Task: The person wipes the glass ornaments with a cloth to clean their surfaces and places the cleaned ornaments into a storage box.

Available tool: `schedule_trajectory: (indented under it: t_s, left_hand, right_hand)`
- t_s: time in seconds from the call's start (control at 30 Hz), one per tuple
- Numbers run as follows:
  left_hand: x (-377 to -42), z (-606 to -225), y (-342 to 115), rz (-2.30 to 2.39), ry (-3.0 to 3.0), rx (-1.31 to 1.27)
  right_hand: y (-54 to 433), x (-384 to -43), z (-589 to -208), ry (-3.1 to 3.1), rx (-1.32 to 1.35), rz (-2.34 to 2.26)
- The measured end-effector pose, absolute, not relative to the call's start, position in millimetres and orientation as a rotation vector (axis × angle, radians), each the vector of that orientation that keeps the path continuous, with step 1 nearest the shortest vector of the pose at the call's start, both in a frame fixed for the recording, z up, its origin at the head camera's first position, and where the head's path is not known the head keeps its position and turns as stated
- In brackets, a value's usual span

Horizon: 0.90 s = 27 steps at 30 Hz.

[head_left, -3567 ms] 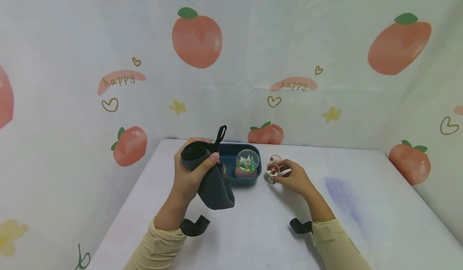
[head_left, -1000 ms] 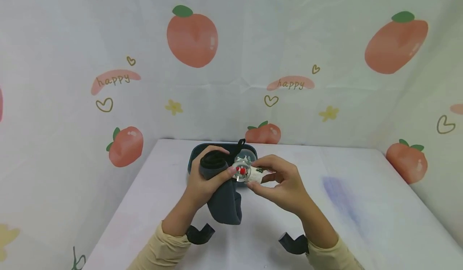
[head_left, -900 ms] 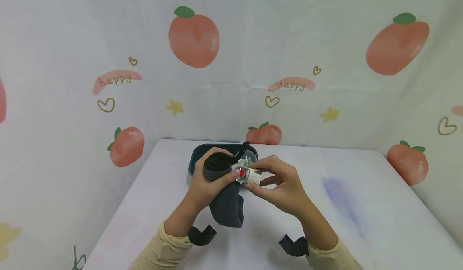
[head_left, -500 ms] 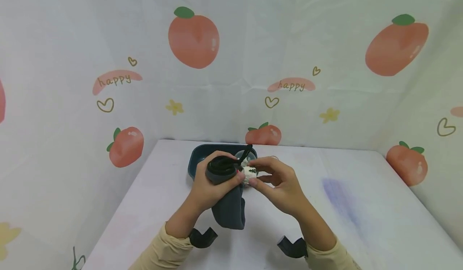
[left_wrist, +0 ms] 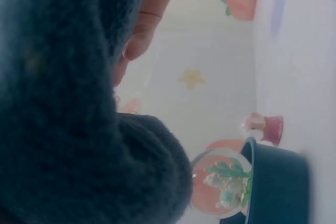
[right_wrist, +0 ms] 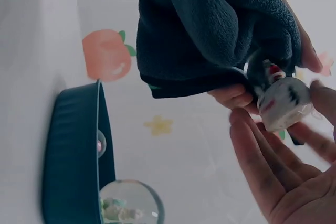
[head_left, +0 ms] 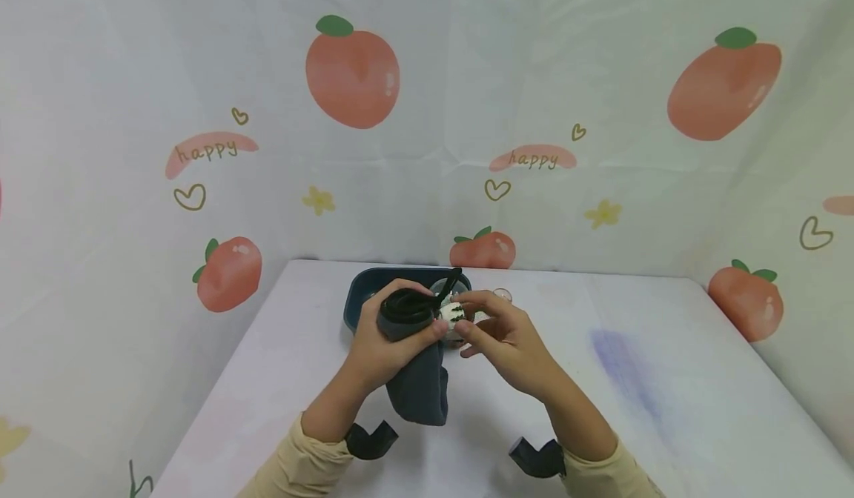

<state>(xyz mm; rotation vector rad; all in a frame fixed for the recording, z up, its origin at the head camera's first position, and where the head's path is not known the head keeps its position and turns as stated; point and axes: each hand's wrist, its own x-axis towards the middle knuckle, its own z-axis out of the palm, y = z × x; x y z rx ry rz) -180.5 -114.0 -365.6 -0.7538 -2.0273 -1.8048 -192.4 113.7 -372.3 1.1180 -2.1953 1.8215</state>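
My left hand (head_left: pixel 383 342) grips a bunched dark blue-grey cloth (head_left: pixel 416 387) with a black loop, held up over the table in front of the tray. Against the cloth sits a small snow globe (right_wrist: pixel 286 103) with a white base and a red figure inside. Its dome is partly wrapped by the cloth, and its base faces my right hand (head_left: pixel 510 342). Right thumb and fingers pinch that base from both sides. In the right wrist view the cloth (right_wrist: pixel 210 30) hangs over the dome, with left fingertips showing behind.
Behind the hands stands a dark blue tray (head_left: pixel 356 298). A larger snow globe (left_wrist: pixel 223 184) with a green and white scene sits in it, and a small round item (right_wrist: pixel 100 144) shows inside. A small pink-based snow globe (left_wrist: pixel 272 129) stands on the table right of the tray.
The right hand has lifted the small snow globe from the table, right of the tray, to the cloth. Over the last second its dome has gone deeper into the cloth and its base has turned.
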Motion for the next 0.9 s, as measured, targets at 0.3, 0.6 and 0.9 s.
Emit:
schedule_trajectory:
  t_s: [0.3,0.6,0.9]
  left_hand:
    - [-181.4,-366.5,-114.8,-1.791,-2.054,-0.708]
    - [-181.0,-368.6,-114.2,-1.798,-2.056,-0.671]
    - [-183.0,-370.5,-112.5,-1.858,-2.056,-0.663]
  right_hand:
    - [111.7,-193.0,-372.3,-2.049,1.237,1.631]
    - [110.9,-189.3,-370.3,-2.223,1.036,1.732]
    - [110.6,-188.8,-368.9,-2.034,1.261,1.625]
